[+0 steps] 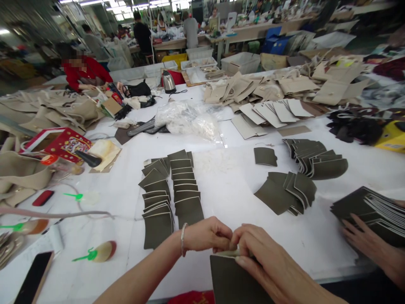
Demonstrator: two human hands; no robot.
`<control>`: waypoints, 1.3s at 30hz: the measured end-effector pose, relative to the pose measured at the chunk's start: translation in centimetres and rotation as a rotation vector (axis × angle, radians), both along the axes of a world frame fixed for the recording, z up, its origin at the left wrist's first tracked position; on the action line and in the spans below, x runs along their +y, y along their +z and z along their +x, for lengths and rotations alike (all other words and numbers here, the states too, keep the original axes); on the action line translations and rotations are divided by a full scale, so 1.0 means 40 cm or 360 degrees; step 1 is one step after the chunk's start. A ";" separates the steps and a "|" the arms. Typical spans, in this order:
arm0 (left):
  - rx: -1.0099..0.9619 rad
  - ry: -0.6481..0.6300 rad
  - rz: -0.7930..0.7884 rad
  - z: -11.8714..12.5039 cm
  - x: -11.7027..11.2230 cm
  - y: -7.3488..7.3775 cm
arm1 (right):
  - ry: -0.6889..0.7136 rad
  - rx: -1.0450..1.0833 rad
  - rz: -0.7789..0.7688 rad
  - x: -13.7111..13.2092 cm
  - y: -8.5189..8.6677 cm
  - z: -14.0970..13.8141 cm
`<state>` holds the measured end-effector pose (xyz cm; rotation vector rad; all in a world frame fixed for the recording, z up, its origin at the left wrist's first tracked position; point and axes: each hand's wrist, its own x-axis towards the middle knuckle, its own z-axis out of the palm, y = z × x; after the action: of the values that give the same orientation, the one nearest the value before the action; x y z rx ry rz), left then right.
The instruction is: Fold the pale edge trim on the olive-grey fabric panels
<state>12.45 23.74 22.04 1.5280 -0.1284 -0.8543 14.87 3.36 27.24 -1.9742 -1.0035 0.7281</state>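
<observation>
The dark olive panel (232, 280) hangs below both hands, on the side toward the person's body and at the near edge of the white counter (224, 194); its pale top edge runs crosswise just under the fingers, and its left side drops toward the wearer. The lower end runs out of view, so its long axis cannot be judged for certain. The right hand (261, 245) is nearer to the panel's middle, pinching it with the thumb laid on the dark face and the fingers bent over the top edge; its forearm comes in from the lower right. The left hand (213, 234), a bracelet (183, 240) at its wrist, reaches from the lower left, knuckles up, its curled fingertips closed on the edge near the left corner and meeting the right fingertips; exactly what lies between them is hidden. Beyond, two overlapping columns of olive pieces (186, 194) lie ahead and to the left, the left hand nearer to them, while a fanned pile of curved pieces (284, 192) lies ahead to the right.
</observation>
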 end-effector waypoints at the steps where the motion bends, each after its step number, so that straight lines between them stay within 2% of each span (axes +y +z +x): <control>1: 0.0009 0.0014 -0.0030 -0.011 -0.001 0.000 | -0.0039 0.0004 -0.0085 -0.004 -0.016 -0.009; 5: -0.0071 0.0149 -0.0024 -0.069 0.008 0.018 | -0.0095 0.0038 -0.0266 -0.022 -0.078 -0.055; 10: -0.0202 0.0157 0.0511 -0.110 0.009 0.065 | -0.0120 0.0005 -0.0237 -0.038 -0.104 -0.073; 12: -0.0220 0.0190 0.0576 -0.116 -0.001 0.070 | -0.0113 -0.0033 -0.0223 -0.039 -0.104 -0.072; 19: -0.0036 0.0425 0.0346 -0.135 -0.025 0.034 | -0.0153 -0.0056 -0.0254 -0.033 -0.100 -0.073; 26: -0.0269 0.0269 0.0512 -0.127 -0.031 0.056 | -0.0119 -0.0209 -0.0146 -0.033 -0.098 -0.081; 32: -0.0348 0.0268 0.0494 -0.128 -0.056 0.047 | -0.0166 -0.0173 -0.0121 -0.058 -0.113 -0.085; 34: -0.0402 0.0253 0.0505 -0.135 -0.063 0.045 | -0.0126 -0.0170 -0.0157 -0.061 -0.110 -0.085; 39: -0.0429 0.0275 0.0546 -0.152 -0.073 0.036 | 0.0129 -0.0225 -0.0425 -0.043 -0.094 -0.078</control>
<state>6.38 20.84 23.46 1.9429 -0.0457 -0.5475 11.77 1.63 23.48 -2.2516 -1.1235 0.8108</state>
